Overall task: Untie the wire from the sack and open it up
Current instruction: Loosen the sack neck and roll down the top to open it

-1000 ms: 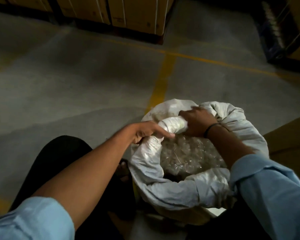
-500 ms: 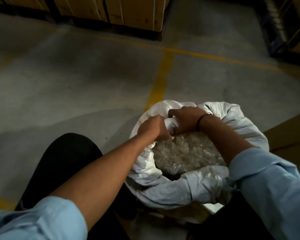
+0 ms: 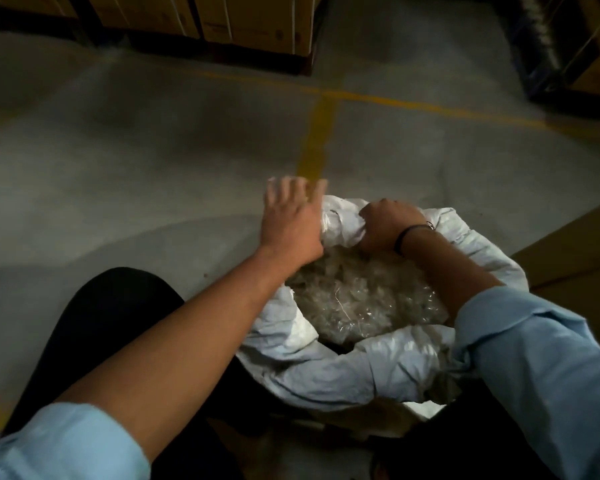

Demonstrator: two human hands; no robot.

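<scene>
Sack point(image 3: 326, 372) of white woven cloth stands near and right of centre, between the person's legs. Its mouth is open and the rim is rolled down into a thick, creased collar. Inside sits a clear plastic liner point(image 3: 368, 299), crinkled and glossy, with a thin pale strand point(image 3: 338, 301) lying on it; whether that is the wire cannot be told.

At the far rim the right hand point(image 3: 385, 223) has its fingers curled tight round a bunched fold of the cloth. A black band point(image 3: 404, 237) circles that wrist. Just left of it the left hand point(image 3: 290, 220) is spread flat with fingers apart, blurred and holding nothing; whether it touches the rim is unclear. Both forearms come out of pushed-up light blue sleeves point(image 3: 541, 358).

Dark trousers point(image 3: 111, 313) lie left of the sack. Grey, smooth floor point(image 3: 153, 168) carries a yellow line point(image 3: 317, 140) running away from the sack. Brown strapped boxes point(image 3: 257, 26) stand at the far edge, and a flat cardboard face point(image 3: 575, 251) shows at right.
</scene>
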